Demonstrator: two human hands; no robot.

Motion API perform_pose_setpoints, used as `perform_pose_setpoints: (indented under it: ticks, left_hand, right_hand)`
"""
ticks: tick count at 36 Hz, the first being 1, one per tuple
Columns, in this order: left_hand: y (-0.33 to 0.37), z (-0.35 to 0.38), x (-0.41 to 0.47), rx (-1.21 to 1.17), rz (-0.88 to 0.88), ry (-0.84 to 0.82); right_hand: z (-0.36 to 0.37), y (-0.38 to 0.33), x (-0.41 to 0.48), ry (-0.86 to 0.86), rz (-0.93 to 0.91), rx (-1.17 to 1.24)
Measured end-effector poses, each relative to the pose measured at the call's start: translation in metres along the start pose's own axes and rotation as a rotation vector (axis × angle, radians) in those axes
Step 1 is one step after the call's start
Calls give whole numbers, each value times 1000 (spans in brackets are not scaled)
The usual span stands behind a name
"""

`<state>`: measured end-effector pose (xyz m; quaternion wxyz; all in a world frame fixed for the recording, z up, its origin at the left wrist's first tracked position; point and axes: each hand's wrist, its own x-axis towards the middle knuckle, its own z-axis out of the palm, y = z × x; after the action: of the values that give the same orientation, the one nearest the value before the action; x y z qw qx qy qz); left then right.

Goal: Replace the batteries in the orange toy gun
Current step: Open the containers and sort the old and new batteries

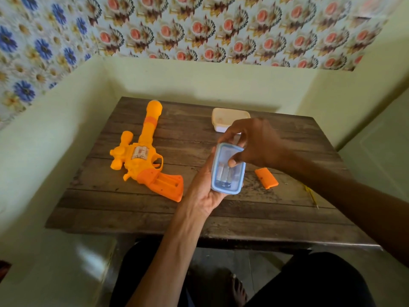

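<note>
The orange toy gun (pixel 141 156) lies on its side on the left of the wooden table (pixel 132 213), barrel pointing away, with the battery slot in its grip uncovered. The orange battery cover (pixel 266 178) lies apart on the table at the right. My left hand (pixel 202 191) holds a small clear box with a blue-rimmed lid (pixel 228 171) from below, above the table's middle. Batteries show through the lid. My right hand (pixel 254 142) grips the far end of that lid, thumb on top.
A cream plastic container (pixel 228 118) stands at the back of the table, partly behind my right hand. A thin yellow tool (pixel 311 193) lies near the right edge. Walls close in the table at the back and left. My knees are below the front edge.
</note>
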<state>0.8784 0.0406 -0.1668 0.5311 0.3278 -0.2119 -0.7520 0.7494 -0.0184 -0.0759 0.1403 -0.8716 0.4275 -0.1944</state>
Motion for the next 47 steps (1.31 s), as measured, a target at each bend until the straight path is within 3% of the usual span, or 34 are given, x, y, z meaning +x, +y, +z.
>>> perform_pose_setpoints:
  ticks: [6,10,14,17,21,29,36,40,43,47]
  left_hand:
    - [3,6,0,-89,17,-22]
    - [-3,2,1,-43,-12,-14]
    - [-10,3,11,-157,68,-53]
    - [-15,6,15,-95,88,-40]
    - [-19,11,18,-54,137,75]
    - [-18,3,16,84,171,-10]
    - [-12,0,17,-95,114,-116]
    - [-7,-2,24,-300,52,-3]
    - [-7,-2,26,-408,2,100]
    - [-8,-2,26,-469,-17,145]
  right_hand:
    - [3,4,-12,120,-25,46]
    - [-1,6,-18,106,-79,53]
    - [-4,8,-23,103,82,101]
    - [-4,9,-23,127,222,161]
    - [-2,5,-22,115,312,182]
    - [-6,1,-26,158,273,107]
    - [-38,-5,-34,25,210,285]
    - [-63,-14,-48,-47,123,513]
    - [-77,-3,-56,58,136,578]
    - [-64,39,-52,414,328,195]
